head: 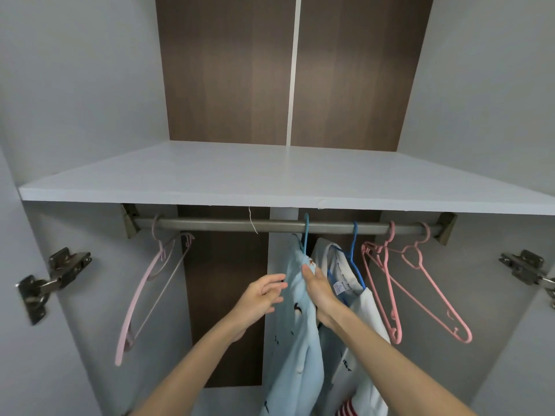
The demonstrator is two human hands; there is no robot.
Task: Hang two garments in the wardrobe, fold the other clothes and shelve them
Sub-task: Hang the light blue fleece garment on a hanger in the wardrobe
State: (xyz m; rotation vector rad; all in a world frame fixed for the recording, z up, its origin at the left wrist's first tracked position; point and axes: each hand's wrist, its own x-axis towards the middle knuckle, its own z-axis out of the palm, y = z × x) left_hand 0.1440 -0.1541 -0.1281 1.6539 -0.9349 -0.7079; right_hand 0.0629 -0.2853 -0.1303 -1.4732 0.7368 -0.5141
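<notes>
A metal hinge (55, 280) sits on the left wall. Just right of it a pale hanger (129, 313) hangs at a slant from the left end of the rail (210, 225), which runs under the shelf (240, 175). A loose thread (253, 222) dangles from the shelf's front edge, across the rail.

The left hand (261, 295) is raised below the rail with its fingers spread and loosely bent, holding nothing. Its fingertips reach the left edge of the blue garment (300, 340); whether they touch it I cannot tell.

The blue garment hangs from a teal hanger (306, 232) hooked on the rail near the middle. The right hand (321, 286) lies against the garment's upper part, just under the hanger's neck, fingers fairly straight and pointing up along the cloth. Its thumb is hidden, so I cannot tell whether it pinches the cloth or only presses it.

Just beside, behind that hand, a white garment (368, 319) hangs on a blue hanger (354, 244). Further right two pink hangers (392, 232) hang bare near the rail's end. A second hinge (524, 267) sits on the right wall.
</notes>
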